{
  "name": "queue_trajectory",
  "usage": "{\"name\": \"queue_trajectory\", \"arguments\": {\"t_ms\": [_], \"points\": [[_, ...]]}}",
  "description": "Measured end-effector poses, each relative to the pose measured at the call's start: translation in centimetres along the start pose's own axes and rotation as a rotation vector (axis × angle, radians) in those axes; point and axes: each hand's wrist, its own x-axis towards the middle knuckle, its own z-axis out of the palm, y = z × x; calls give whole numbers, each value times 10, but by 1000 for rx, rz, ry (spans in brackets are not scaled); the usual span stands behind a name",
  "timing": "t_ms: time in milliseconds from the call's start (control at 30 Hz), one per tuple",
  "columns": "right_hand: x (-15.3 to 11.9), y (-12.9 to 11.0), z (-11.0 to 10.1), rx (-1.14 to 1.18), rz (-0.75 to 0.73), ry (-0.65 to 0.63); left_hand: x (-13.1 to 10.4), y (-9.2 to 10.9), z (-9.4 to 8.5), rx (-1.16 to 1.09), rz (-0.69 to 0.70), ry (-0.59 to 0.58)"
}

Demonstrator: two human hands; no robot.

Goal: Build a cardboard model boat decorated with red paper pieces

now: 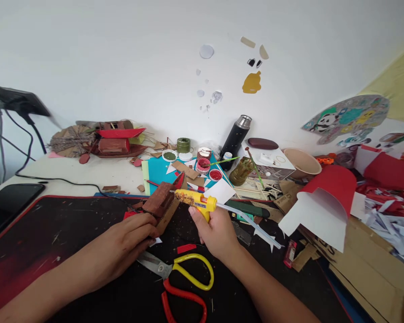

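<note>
My right hand (217, 229) is wrapped round the handle of a yellow glue gun (195, 200), with a long clear glue stick (252, 223) coming out of its back. The gun's nozzle points left, at the upper part of a reddish-brown cardboard model (159, 198). Whether the nozzle touches it I cannot tell. My left hand (131, 240) holds the model's near end with its fingers. Scissors (168, 270) with one yellow and one red handle lie partly open on the dark mat just below both hands. A small red strip (186, 248) lies between the hands.
Behind stand paint jars (203, 165), a black flask (235, 141) and a murky jar (241, 171) with a brush. A finished-looking brown boat model (116, 146) sits back left. A phone (10, 206) lies far left; red and white paper (323, 206) and cardboard (373, 264) are right.
</note>
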Motion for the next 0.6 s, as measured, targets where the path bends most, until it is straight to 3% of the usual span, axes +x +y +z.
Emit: {"name": "queue_trajectory", "arguments": {"t_ms": [600], "points": [[2,-1,1,-16,1,13,-1,0,-1,6,-16,-7]]}}
